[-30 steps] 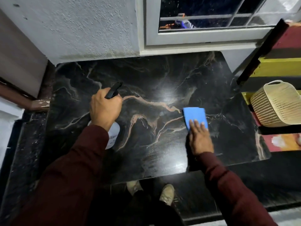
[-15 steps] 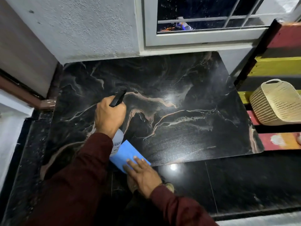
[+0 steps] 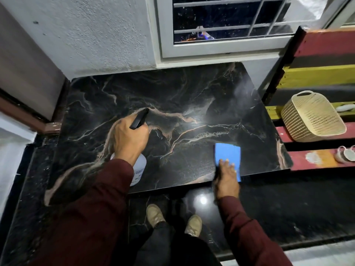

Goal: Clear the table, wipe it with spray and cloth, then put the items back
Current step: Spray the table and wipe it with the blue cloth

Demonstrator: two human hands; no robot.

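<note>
The black marble table with tan veins fills the middle of the head view. My left hand grips a white spray bottle with a black nozzle, held over the table's left half. A blue cloth lies flat near the table's front right edge. My right hand presses on the cloth's near end with straight fingers. A hazy wet patch shows on the table's right half.
A cream woven basket lies tipped on striped steps to the right, with small white items below it. A white wall and window stand behind the table. My shoes are on the dark glossy floor below.
My right hand slid the blue cloth from the front edge beside the bottle rightwards to the front right of the table. My left hand kept its grip on the bottle.
</note>
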